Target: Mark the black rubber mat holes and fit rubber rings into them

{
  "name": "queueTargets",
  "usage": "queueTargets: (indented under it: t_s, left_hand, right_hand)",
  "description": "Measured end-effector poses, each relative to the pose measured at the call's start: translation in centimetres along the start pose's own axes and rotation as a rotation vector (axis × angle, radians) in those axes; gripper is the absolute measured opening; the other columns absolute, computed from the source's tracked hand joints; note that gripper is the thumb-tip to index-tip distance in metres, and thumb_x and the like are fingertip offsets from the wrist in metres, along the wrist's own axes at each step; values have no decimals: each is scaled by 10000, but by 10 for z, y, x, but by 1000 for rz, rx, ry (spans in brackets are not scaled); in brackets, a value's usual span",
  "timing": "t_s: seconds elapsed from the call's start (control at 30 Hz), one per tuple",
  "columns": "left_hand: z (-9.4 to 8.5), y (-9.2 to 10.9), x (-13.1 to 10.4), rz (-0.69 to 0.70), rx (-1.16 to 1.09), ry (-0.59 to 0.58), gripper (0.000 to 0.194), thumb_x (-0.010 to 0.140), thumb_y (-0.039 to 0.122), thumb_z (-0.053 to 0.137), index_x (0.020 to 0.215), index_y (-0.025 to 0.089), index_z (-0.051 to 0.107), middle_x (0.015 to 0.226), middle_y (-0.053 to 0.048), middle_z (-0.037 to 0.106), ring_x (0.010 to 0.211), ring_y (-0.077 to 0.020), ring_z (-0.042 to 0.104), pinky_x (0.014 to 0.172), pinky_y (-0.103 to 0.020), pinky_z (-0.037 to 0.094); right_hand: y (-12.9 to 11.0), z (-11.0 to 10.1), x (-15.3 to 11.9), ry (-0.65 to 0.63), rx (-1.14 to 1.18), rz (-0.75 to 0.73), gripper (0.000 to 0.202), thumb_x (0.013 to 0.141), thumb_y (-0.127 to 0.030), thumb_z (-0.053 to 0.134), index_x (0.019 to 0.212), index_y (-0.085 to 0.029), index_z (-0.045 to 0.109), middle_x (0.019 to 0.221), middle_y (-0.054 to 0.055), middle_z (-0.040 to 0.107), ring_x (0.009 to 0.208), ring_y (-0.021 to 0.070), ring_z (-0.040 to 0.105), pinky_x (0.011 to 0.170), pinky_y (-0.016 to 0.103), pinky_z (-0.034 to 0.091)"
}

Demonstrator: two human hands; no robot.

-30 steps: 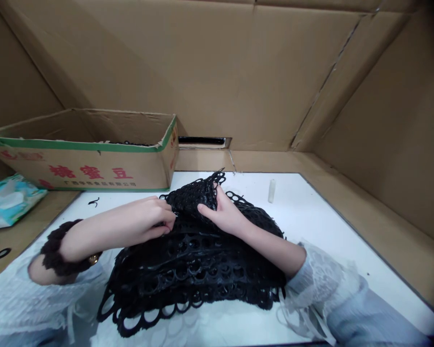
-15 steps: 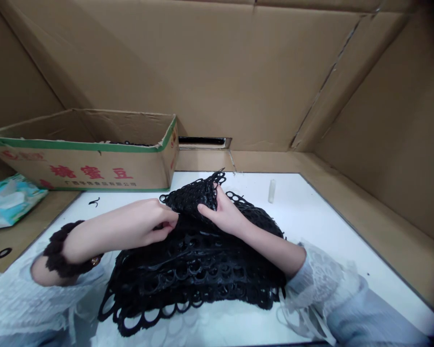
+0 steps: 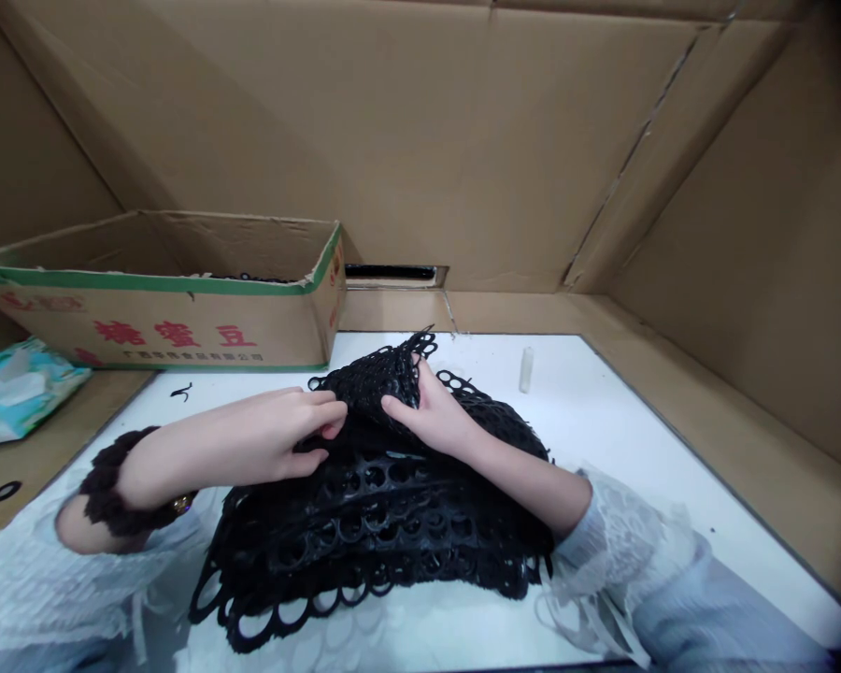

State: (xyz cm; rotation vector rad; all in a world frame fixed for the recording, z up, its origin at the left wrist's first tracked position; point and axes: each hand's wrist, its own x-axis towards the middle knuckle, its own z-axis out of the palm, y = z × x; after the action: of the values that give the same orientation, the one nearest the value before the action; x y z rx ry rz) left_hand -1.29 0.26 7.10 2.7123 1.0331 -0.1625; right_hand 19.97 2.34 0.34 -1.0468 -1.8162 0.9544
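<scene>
A black rubber sheet full of round holes lies in folds on the white table, its lower edge scalloped with rings. My right hand grips a lifted, bunched-up flap of this sheet, thumb on the near side and the other fingers hidden behind it. Just left of the flap is my left hand, its fingers bent and the thumb held apart from them. Nothing shows between that thumb and the fingers, whose tips are close to the sheet's dark fold.
A cardboard box with green edging stands at the back left, black pieces inside. Beside it lies a tissue pack. A black ring, a black scrap and a small clear tube lie around. Cardboard walls enclose the table.
The left thumb and fingers have parted from a near pinch, and the left hand has shifted slightly. My right hand keeps its grip on the flap in the same place.
</scene>
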Motion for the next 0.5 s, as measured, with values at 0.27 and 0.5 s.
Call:
queueTargets:
  t_s: [0.27, 0.5]
  left_hand:
    - [-8, 1, 0, 19, -39, -27, 111, 853, 217, 377, 837, 197, 485, 829, -10, 533, 671, -118, 498, 602, -221, 370]
    - [8, -10, 15, -34, 238, 302, 172, 898, 224, 303, 826, 180, 453, 786, -35, 508, 677, -161, 468, 625, -278, 365]
  right_hand:
    - [2, 0, -1, 9, 4, -7, 599, 775, -361, 550, 1264, -130, 291, 1290, 130, 428, 1241, 216, 368, 1072, 375, 256]
    - [-5, 1, -4, -84, -4, -59, 781, 644, -375, 698, 1275, -154, 292, 1262, 114, 453, 1195, 238, 425, 1044, 380, 303]
